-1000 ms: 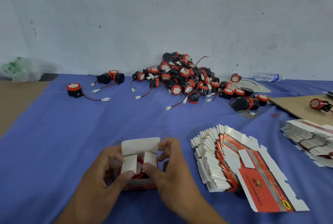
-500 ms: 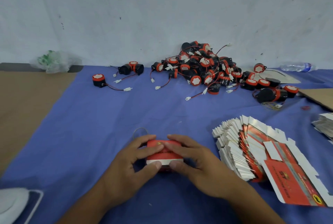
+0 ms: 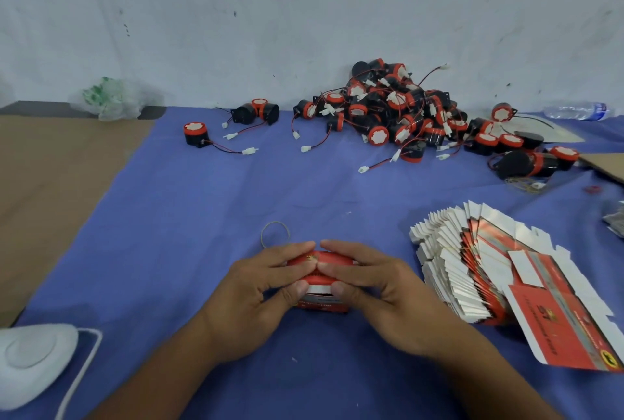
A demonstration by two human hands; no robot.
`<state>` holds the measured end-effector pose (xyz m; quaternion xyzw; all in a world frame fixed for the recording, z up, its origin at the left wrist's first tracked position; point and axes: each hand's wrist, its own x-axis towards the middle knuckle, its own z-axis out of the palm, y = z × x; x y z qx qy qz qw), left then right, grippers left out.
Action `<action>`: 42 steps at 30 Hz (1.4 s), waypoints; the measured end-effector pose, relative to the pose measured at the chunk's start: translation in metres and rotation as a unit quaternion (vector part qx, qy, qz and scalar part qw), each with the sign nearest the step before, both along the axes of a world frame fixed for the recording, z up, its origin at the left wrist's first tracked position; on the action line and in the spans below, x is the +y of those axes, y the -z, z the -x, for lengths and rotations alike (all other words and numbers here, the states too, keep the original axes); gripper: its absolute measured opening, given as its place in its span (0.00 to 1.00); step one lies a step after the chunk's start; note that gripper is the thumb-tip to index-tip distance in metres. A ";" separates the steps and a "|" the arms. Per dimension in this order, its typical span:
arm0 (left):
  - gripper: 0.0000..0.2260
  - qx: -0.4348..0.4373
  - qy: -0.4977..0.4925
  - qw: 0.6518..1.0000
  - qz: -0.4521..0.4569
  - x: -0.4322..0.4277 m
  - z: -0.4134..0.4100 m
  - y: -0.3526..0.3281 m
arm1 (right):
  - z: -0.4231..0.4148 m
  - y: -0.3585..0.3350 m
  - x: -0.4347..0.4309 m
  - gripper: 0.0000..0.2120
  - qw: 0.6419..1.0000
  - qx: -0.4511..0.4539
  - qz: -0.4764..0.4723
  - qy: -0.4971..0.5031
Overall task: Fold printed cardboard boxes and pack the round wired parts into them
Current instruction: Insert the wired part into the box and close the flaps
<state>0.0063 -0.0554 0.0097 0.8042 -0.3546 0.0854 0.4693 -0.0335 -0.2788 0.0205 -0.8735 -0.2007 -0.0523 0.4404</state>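
My left hand (image 3: 256, 288) and my right hand (image 3: 374, 281) together grip a small red printed box (image 3: 317, 260), which sits on the blue cloth (image 3: 169, 217) near me, at the middle of the scene. The fingers of both hands curve over the top of the box, with their tips almost meeting at its far edge. Both thumbs press against the near face, where a white strip shows between them. A rubber band (image 3: 275, 234) lies flat on the cloth just beyond the box, slightly to the left. To the right of my right hand, a fanned stack of flat boxes (image 3: 472, 267) rests on the cloth, white flaps on its left side and a red printed panel on its near right end. A large pile of round wired parts (image 3: 388, 109), black with red caps and white plugs on thin leads, lies at the far side against the wall (image 3: 304, 14). Left of the pile are two parts lying together (image 3: 258, 112), and farther left a single part (image 3: 195, 133) stands apart. A crumpled plastic bag (image 3: 108, 99) sits at the far left, at the foot of the wall. A water bottle (image 3: 574, 111) lies on its side at the far right. Bare brown table (image 3: 50, 183) shows left of the cloth. A white rounded object (image 3: 30, 362) occupies the near left corner; I cannot tell what it is.
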 end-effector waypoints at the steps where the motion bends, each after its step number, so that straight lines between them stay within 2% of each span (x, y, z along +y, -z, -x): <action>1: 0.14 -0.007 0.005 1.000 -0.012 0.001 -0.001 0.000 | 0.000 -0.002 -0.002 0.16 1.000 -0.002 0.024 -0.004; 5: 0.19 -0.067 0.006 0.995 -0.080 0.007 -0.003 -0.001 | 0.004 -0.007 -0.010 0.19 0.988 -0.030 0.147 -0.025; 7: 0.18 -0.108 0.002 0.990 -0.090 0.005 -0.003 -0.002 | 0.007 -0.005 -0.011 0.20 0.981 -0.067 0.179 -0.021; 11: 0.17 -0.182 -0.002 0.979 -0.094 0.000 -0.001 -0.003 | 0.006 0.001 -0.001 0.17 0.976 -0.166 0.138 0.001; 14: 0.16 -0.204 0.002 0.973 -0.109 0.000 -0.003 0.000 | 0.003 0.009 0.002 0.15 0.965 -0.229 0.120 0.034; 18: 0.13 -0.168 -0.008 0.983 -0.078 -0.004 0.000 0.003 | -0.001 0.013 0.003 0.08 0.973 -0.213 -0.012 0.085; 22: 0.13 -0.180 -0.004 0.981 -0.068 -0.007 -0.002 0.002 | -0.004 0.011 -0.001 0.05 0.973 -0.219 0.038 0.066; 26: 0.10 -0.190 0.002 0.979 -0.068 -0.010 -0.003 0.004 | -0.002 0.012 -0.007 0.05 0.987 -0.140 0.079 0.009; 28: 0.10 -0.141 -0.002 0.989 -0.044 -0.010 -0.003 0.003 | -0.003 0.011 -0.010 0.07 0.991 -0.120 0.055 0.020; 30: 0.08 -0.096 -0.041 0.995 -0.002 -0.012 -0.001 0.000 | -0.004 0.007 -0.010 0.16 0.997 -0.069 0.025 0.023; 32: 0.08 0.020 -0.092 0.993 0.066 -0.013 0.003 -0.007 | -0.005 0.004 -0.009 0.26 1.000 -0.009 -0.004 0.018; 33: 0.10 0.092 -0.098 0.987 0.090 -0.013 0.004 -0.010 | -0.004 0.003 -0.007 0.27 1.000 0.004 -0.012 0.019; 36: 0.15 0.191 -0.040 0.974 0.112 -0.010 0.007 -0.012 | 0.002 0.000 0.004 0.23 0.997 0.034 -0.071 0.019; 38: 0.30 0.203 -0.009 0.972 0.120 -0.010 0.010 -0.011 | 0.005 -0.009 0.009 0.19 0.993 0.027 -0.111 0.033; 39: 0.31 0.197 -0.006 0.971 0.133 -0.010 0.011 -0.009 | 0.006 -0.016 0.011 0.18 0.990 0.009 -0.125 0.059; 41: 0.22 0.202 -0.034 0.966 0.157 -0.012 0.011 -0.008 | 0.005 -0.037 0.002 0.18 0.967 -0.037 -0.184 0.172; 42: 0.18 0.207 -0.053 0.964 0.157 -0.012 0.010 -0.006 | 0.006 -0.055 -0.012 0.18 0.941 -0.068 -0.238 0.229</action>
